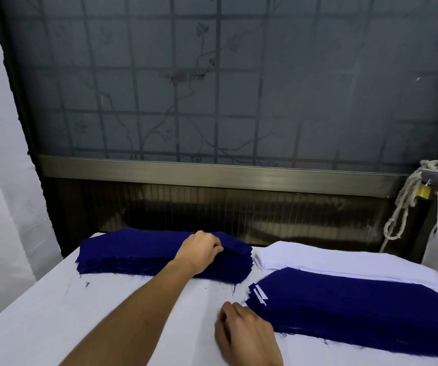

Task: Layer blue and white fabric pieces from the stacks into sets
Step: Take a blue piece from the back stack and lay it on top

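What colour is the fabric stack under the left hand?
Dark blue. The blue stack under the left hand shows in the head view.

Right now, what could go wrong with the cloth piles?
The left hand pinches at the corner of the far blue stack; it might lift two pieces instead of one. That stack's frayed edges could snag and drag the pile crooked. The right hand rests by the layered stack, whose edges are already staggered, so a nudge might skew it further.
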A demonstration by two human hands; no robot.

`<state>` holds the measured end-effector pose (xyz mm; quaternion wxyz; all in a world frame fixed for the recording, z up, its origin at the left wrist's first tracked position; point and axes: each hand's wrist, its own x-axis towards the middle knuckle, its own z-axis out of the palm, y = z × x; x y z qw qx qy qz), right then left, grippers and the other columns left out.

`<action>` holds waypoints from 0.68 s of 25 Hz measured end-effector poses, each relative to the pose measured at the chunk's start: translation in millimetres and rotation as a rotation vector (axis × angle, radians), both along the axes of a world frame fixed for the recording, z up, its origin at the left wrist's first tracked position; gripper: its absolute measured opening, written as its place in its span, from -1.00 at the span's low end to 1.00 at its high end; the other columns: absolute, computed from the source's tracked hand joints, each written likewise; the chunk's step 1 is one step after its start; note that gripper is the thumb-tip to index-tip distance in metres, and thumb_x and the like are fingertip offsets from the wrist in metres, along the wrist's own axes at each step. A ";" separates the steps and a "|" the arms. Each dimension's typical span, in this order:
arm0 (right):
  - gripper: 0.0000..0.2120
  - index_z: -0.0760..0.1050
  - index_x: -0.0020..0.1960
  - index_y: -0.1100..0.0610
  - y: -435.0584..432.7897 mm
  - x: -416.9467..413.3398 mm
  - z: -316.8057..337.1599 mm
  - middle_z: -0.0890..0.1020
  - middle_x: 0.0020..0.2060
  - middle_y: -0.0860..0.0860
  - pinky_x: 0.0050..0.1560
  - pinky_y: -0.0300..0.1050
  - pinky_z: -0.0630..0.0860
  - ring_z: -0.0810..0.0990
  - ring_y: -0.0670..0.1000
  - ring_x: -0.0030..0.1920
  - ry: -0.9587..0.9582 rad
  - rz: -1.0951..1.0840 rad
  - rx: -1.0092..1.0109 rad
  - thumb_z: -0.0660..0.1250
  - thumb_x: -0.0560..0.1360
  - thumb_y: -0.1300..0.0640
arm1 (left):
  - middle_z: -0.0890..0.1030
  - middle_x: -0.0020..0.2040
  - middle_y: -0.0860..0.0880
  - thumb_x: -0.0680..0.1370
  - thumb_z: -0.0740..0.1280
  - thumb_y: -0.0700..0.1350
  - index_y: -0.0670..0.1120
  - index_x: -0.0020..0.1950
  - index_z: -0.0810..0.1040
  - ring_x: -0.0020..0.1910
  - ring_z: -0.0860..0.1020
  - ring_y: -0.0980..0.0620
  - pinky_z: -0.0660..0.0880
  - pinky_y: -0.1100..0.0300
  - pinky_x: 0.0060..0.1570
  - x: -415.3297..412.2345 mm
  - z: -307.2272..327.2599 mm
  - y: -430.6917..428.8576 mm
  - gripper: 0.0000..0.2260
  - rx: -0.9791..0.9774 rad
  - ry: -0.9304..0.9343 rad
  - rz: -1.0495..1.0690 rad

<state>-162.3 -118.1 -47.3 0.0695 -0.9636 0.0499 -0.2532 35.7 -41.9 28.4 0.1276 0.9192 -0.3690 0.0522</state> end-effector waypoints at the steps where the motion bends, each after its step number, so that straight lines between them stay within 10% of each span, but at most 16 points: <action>1: -0.73 0.45 -0.34 -0.10 -0.1 0.3 0.5 0.47 -0.47 -0.18 -0.60 -0.31 0.24 0.46 -0.20 -0.47 0.003 0.008 0.003 0.54 0.19 -0.11 | 0.64 0.18 0.00 0.71 0.22 0.00 0.01 0.30 0.61 0.11 0.61 0.02 0.59 0.04 0.16 0.5 -0.2 0.7 -0.75 -0.020 0.003 0.005; 13: -0.85 0.44 -0.45 -0.03 4.3 2.8 7.6 0.42 -0.54 -0.12 -0.55 -0.30 0.10 0.43 -0.13 -0.54 0.082 0.072 0.069 0.34 0.25 -0.01 | 0.64 0.00 0.14 0.63 0.36 0.07 0.12 0.07 0.62 -0.04 0.60 0.16 0.61 0.13 0.08 3.4 2.5 1.3 -0.91 -0.074 0.152 -0.010; 17: -0.79 0.45 0.03 -0.04 -7.7 23.9 28.8 0.58 -0.12 -0.10 -0.17 -0.17 0.46 0.59 -0.09 -0.10 0.098 0.060 0.240 0.05 0.61 0.01 | 0.64 0.16 0.09 0.62 0.38 0.00 0.08 0.23 0.62 0.13 0.58 0.13 0.57 0.09 0.22 5.7 4.6 -1.5 -0.81 -0.041 0.140 -0.013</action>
